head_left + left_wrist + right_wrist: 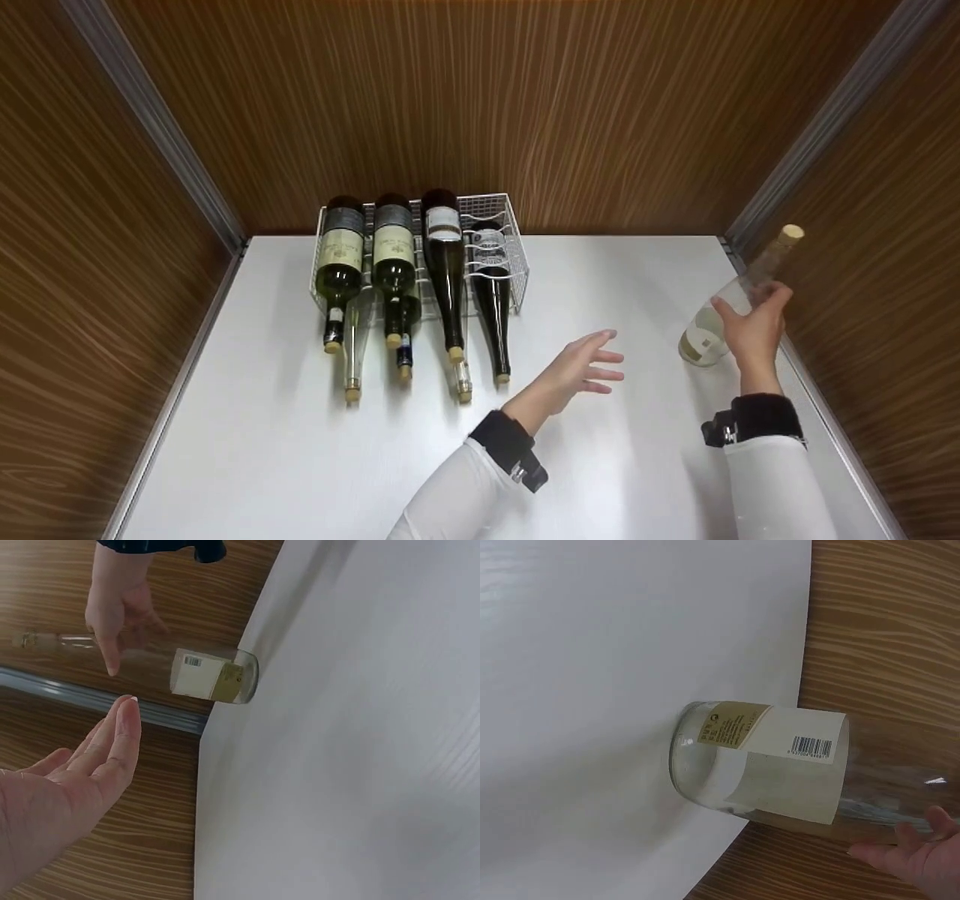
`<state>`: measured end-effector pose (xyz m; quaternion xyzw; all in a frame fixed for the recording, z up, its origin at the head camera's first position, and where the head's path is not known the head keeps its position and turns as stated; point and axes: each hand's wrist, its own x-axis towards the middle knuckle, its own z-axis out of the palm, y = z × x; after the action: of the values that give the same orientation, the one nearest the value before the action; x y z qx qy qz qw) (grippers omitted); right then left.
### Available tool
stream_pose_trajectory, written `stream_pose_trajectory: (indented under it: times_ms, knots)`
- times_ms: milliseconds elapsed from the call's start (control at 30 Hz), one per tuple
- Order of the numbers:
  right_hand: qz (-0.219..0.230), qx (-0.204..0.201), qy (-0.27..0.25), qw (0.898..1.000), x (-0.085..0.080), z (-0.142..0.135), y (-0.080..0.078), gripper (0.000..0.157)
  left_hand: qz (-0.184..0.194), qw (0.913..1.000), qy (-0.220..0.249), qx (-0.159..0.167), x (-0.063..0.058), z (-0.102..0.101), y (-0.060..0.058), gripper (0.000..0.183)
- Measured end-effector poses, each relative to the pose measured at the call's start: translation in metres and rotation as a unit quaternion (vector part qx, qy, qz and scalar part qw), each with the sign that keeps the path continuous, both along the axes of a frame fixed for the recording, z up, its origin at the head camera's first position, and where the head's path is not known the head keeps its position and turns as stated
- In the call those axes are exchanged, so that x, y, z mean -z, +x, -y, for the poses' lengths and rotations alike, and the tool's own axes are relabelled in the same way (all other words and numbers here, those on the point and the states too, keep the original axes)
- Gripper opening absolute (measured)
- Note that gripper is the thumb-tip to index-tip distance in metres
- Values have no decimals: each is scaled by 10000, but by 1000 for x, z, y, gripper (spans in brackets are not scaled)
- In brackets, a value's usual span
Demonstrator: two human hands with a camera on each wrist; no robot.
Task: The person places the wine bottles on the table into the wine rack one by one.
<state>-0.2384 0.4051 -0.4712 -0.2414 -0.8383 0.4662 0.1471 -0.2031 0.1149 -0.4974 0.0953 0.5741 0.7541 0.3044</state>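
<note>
At the right side of the head view, my right hand (754, 330) holds a clear glass bottle (705, 337) about its middle, thumb on one side and fingers on the other. A cork tops the bottle, and its pale label with a gold band and barcode shows in the right wrist view. I cannot tell whether its base touches the white tabletop (592, 652). My left hand (574, 373) hovers over the table between the rack and that bottle, fingers spread and holding nothing. In the left wrist view its fingers (124, 735) point toward the bottle, apart from it.
A white wire rack (519, 255) stands at the back left, with several corked bottles lying in two levels, necks toward me. Among them are a dark bottle (448, 289) and a green bottle (339, 277). Wood-grain panels (600, 112) enclose the table at the back and sides.
</note>
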Motion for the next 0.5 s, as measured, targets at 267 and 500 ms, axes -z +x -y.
stream_pose_trajectory:
  times_ms: [267,500]
  knots:
    - [-477,-461,297,9974,9,30,9,73,215,9983,532,-70,1,0,-3,56]
    - [-1065,-869,1070,9847,28,51,18,70,469,9952,820,-265,2,2,-5,55]
